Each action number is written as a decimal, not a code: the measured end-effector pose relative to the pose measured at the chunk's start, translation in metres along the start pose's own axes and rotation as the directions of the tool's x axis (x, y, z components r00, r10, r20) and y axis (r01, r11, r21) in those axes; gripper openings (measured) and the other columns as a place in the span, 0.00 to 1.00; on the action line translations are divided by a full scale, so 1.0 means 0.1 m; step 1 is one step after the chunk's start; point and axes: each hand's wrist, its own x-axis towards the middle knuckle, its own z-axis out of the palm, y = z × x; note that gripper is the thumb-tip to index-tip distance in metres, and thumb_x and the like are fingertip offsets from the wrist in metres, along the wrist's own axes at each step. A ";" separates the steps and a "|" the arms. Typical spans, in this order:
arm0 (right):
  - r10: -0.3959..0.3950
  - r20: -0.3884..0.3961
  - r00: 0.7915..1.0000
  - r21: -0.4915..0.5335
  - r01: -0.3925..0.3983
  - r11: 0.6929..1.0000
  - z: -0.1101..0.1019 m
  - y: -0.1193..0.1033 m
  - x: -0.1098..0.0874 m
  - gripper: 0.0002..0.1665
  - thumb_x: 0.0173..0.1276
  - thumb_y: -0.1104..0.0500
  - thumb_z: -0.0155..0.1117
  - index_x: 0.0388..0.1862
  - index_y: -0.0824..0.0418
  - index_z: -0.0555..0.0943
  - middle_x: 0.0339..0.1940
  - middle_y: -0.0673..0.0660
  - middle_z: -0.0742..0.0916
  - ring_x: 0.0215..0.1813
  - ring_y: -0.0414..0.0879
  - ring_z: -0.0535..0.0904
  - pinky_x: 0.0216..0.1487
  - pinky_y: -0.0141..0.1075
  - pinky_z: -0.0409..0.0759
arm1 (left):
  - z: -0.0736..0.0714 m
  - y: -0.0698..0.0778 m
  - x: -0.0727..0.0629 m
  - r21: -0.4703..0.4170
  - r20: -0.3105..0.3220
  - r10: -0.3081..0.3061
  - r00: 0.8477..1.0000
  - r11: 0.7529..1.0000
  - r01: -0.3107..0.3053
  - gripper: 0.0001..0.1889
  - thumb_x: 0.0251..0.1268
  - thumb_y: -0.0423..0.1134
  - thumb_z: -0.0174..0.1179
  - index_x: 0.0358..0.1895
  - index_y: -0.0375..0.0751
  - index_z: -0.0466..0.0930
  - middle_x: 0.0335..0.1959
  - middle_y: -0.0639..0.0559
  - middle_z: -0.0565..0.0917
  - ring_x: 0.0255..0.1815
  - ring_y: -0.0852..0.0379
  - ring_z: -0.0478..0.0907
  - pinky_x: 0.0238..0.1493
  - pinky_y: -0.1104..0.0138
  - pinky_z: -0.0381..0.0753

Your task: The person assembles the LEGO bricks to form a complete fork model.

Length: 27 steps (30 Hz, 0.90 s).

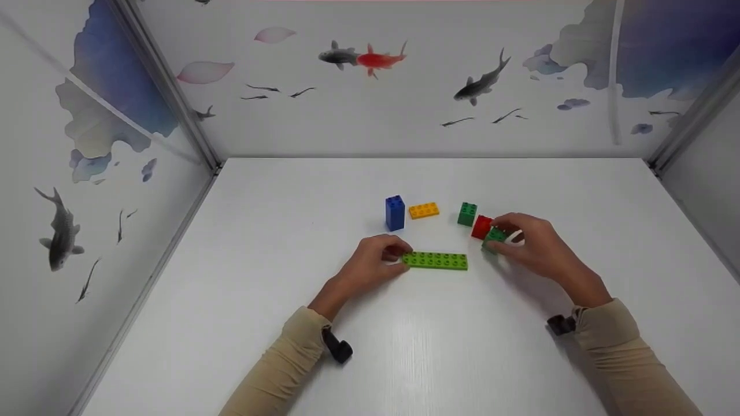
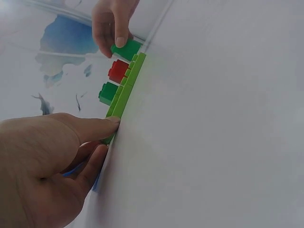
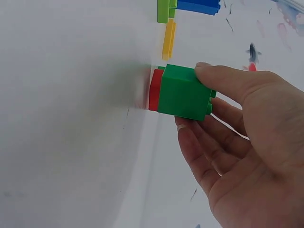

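A long light-green brick plate (image 1: 436, 261) lies flat on the table, its left end pinched by my left hand (image 1: 378, 258) between thumb and fingers. To its right, my right hand (image 1: 533, 242) grips a dark-green building brick (image 3: 183, 92) between thumb and fingers, studs facing up. Just behind that brick is a red brick (image 1: 481, 227), partly covered by it in the head view. Another dark-green brick (image 1: 467, 214) stands a little farther back. In the left wrist view, the left thumb presses the near end of the plate.
A tall blue brick (image 1: 395, 213) stands upright behind the left hand. Beside it lies a flat yellow brick (image 1: 424, 210). White walls printed with fish (image 1: 480, 81) enclose the back and sides of the white table (image 1: 277, 208).
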 end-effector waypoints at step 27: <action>-0.171 -0.008 0.985 -0.034 0.171 0.985 0.13 -0.14 -0.01 0.28 0.69 0.61 0.80 0.67 0.57 0.85 0.56 0.54 0.91 0.54 0.49 0.85 0.53 0.43 0.90 | 0.01 -0.03 -0.01 -0.012 -0.007 0.005 1.000 1.000 -0.005 0.16 0.72 0.35 0.72 0.60 0.48 0.87 0.57 0.57 0.88 0.56 0.61 0.85 0.64 0.67 0.87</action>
